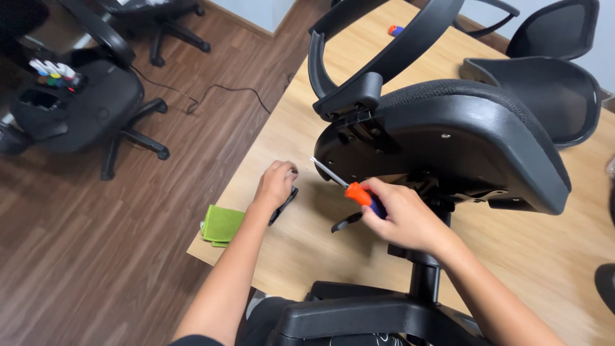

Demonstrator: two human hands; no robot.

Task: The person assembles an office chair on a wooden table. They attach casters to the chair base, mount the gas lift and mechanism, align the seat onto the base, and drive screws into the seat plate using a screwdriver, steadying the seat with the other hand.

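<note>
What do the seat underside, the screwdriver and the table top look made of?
Black chair seat underside: moulded plastic, matte, with a soft sheen. Orange-handled screwdriver in the right hand: shiny metal shaft, glossy plastic handle. Light wooden table top: likely laminate, faint grain.

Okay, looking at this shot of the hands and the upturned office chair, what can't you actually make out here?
Head view, the only one:
- Screwdriver tip: it ends against the dark chair seat underside, so whether it sits in a screw cannot be told.
- Small black part at the left hand: mostly hidden by that hand.
- Right hand covers the screwdriver's handle end.
- Chair base: cut off by the bottom edge.
- Small orange object at the table's far end: too small to identify.
</note>
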